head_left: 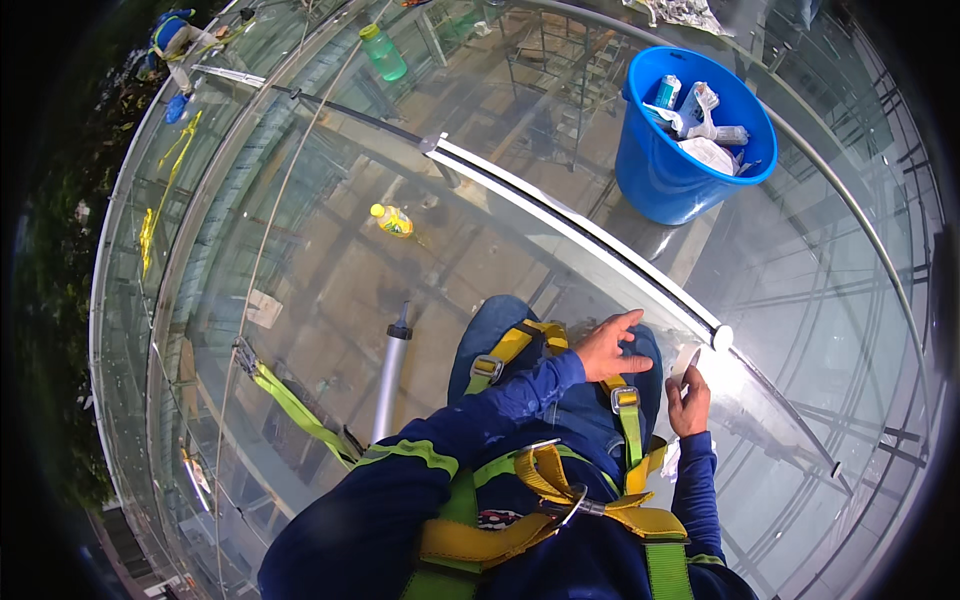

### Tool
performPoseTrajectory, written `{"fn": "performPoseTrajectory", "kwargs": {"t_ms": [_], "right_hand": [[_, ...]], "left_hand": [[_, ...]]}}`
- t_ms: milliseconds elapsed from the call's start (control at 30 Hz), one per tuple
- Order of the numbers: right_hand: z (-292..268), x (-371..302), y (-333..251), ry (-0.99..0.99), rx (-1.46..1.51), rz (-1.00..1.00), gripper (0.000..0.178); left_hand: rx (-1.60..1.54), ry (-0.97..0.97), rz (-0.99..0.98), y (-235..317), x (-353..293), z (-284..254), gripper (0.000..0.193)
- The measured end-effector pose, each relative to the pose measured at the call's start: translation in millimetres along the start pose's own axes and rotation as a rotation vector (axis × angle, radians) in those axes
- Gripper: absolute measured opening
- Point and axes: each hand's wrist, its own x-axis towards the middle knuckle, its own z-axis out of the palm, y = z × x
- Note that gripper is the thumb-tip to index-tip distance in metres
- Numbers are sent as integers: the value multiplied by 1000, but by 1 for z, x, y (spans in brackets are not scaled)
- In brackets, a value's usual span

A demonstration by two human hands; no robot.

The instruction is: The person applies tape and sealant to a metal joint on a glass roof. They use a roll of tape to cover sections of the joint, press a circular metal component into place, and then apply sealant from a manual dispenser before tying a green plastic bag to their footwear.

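Over my bent knee, my left hand (610, 347) hangs with its fingers spread and nothing in them. My right hand (689, 402) pinches a roll of white tape (684, 362) beside the glass joint, where glare washes out some detail. Just past both hands runs a black seam (590, 232) in the glass, edged by white tape strips (545, 212). A round white fitting (722, 338) sits on the seam near the roll. Left of my legs lies a silver caulking gun (391, 385) with a dark nozzle.
A blue bucket (640, 160) holding used cartridges and crumpled wrappers stands beyond the seam. On the glass are a yellow bottle (392, 221), a green jug (383, 55) and a lime strap (300, 410). A co-worker (178, 38) bends at far left. Yellow harness straps (480, 540) cross my body.
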Motion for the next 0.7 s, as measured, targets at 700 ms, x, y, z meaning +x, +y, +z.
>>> {"fn": "performPoseTrajectory", "kwargs": {"t_ms": [700], "right_hand": [[53, -17, -294, -441, -66, -947, 25]], "left_hand": [[-379, 329, 343, 64, -224, -122, 28]]}}
